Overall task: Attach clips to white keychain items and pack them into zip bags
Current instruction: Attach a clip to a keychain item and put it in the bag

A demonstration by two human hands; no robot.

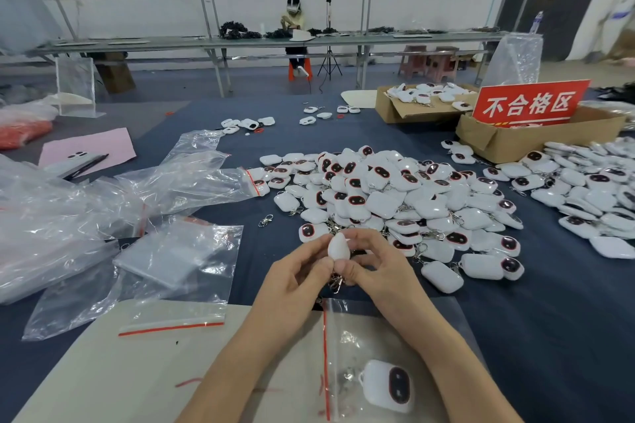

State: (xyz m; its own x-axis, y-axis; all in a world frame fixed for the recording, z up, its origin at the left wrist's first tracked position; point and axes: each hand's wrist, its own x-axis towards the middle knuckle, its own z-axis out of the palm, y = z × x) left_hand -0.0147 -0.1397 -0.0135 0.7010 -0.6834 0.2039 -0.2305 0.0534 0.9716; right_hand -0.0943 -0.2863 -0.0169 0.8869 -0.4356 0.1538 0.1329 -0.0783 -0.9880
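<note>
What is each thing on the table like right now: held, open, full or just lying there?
Left hand, pinching the keychain.
Right hand, pinching it too.
Keychain, held on edge between both hands.
Clip, hanging below the keychain.
Bag, lying flat; seal unclear.
Bagged keychain, inside the bag, face up.
Pile, loose heap of keychains.
Empty bags, lying crumpled and flat.
Far box, open, keychains inside.
</note>
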